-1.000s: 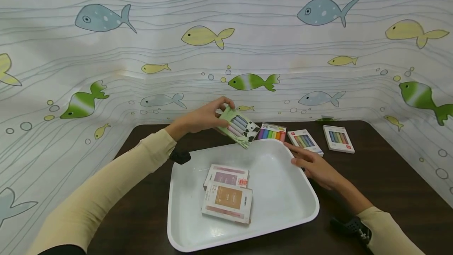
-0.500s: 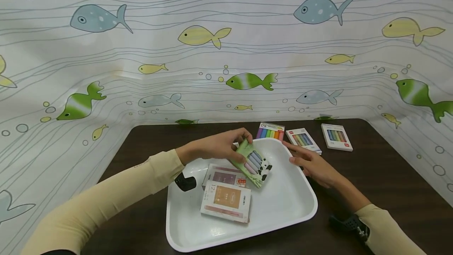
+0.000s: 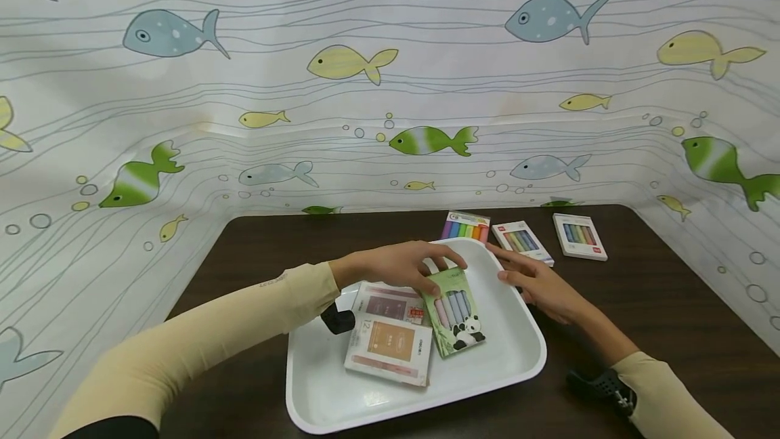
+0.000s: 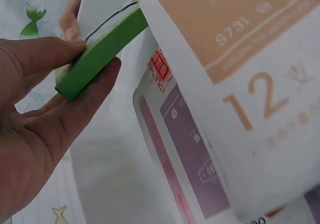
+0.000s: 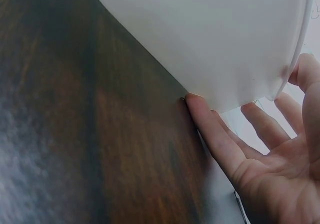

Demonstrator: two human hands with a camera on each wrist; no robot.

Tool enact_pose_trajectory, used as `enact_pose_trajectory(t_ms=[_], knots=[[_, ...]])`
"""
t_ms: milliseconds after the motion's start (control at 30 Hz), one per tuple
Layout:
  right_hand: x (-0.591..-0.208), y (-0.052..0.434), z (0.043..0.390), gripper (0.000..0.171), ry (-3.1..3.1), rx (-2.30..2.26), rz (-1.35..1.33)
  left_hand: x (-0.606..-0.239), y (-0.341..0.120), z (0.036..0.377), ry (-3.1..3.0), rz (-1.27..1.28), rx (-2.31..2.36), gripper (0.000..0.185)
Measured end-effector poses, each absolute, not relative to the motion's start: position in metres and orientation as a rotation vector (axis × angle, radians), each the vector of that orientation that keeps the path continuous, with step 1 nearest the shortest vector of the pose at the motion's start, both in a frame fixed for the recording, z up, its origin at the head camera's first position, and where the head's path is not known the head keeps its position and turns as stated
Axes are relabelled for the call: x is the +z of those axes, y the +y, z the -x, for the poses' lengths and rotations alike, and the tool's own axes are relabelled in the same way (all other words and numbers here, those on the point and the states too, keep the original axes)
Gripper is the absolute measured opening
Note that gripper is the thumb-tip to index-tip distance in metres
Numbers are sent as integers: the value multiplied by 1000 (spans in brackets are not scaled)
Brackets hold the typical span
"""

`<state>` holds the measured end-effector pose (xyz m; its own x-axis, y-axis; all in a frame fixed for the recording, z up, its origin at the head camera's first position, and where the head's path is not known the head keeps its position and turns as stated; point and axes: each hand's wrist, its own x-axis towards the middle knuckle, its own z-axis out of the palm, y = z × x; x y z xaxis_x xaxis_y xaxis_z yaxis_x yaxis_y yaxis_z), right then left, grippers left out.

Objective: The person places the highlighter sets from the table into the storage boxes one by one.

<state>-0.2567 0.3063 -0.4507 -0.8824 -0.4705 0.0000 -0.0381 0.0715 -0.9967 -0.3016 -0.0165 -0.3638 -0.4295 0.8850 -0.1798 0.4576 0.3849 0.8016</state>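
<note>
My left hand pinches the upper end of a green panda-print box with a row of pastel pens pictured or showing on its front. The box slants inside the white tray, right beside two other boxes. In the left wrist view, thumb and fingers grip the green edge of the box. One white box has an orange panel and overlaps a white box with a purple panel. My right hand rests its fingers against the tray's outer wall at the far right corner, thumb at the rim.
Behind the tray lies a box of rainbow-coloured sticks. Two white boxes with coloured windows lie to its right, a nearer one and a farther one. Fish-patterned cloth rises behind the dark table.
My left hand has brought the panda box from above the tray's far rim down into the tray and turned it more upright in view. The right hand stays at the tray's corner.
</note>
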Motion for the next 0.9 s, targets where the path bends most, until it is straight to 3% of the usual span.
enact_pose_trajectory(t_ms=[300, 533, 900], knots=[[-449, 305, 257, 59, 2023, -1884, 486, -350, -23, 303, 2203, -1402, 839, 48], [-450, 304, 257, 58, 2011, -1895, 493, -337, -74, 290, 2417, -1411, 861, 40], [-452, 305, 256, 59, 2052, -1899, 469, -359, -185, 260, 2735, -1040, 1194, 40]])
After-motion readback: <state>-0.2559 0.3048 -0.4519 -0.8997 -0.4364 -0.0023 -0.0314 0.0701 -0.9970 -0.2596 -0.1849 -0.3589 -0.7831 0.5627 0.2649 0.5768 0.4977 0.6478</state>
